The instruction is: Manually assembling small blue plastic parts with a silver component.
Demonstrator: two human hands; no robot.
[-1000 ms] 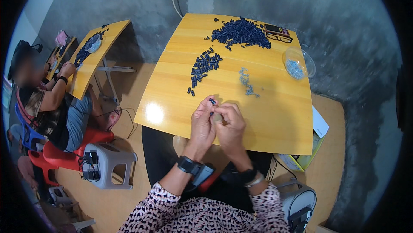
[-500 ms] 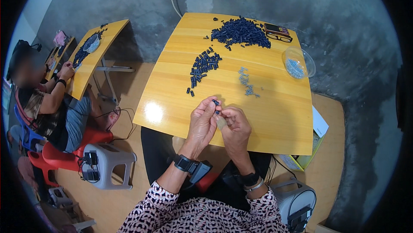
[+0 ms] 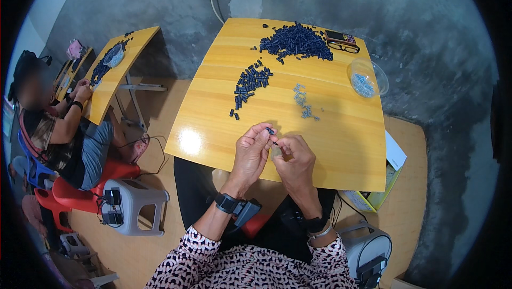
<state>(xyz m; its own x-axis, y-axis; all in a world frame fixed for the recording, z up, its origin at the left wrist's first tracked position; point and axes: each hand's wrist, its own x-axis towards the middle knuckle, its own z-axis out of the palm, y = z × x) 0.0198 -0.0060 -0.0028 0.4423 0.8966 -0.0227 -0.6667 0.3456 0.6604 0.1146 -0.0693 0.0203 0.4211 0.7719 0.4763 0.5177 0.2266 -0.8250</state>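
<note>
My left hand is closed, its thumb and fingers pinching a small black plastic piece above the table's near edge. Just beside it, my right hand has its fingertips pressed together; a tiny dark bit shows there, too small to name. A pale yellowish cover sits on one right finger. Beyond my hands lie a loose cluster of short black plastic pieces and a small scatter of grey screw-like parts. Farther back is a big heap of black pieces.
A clear tub of small silvery parts stands at the table's right edge, near glasses and a calculator-like device. Grey stools with black boxes and cables flank me. At left, a person works at another table.
My right hand has turned and its fingertips have drawn slightly down from the black piece. The left hand keeps its pinch, the piece now tilted differently.
</note>
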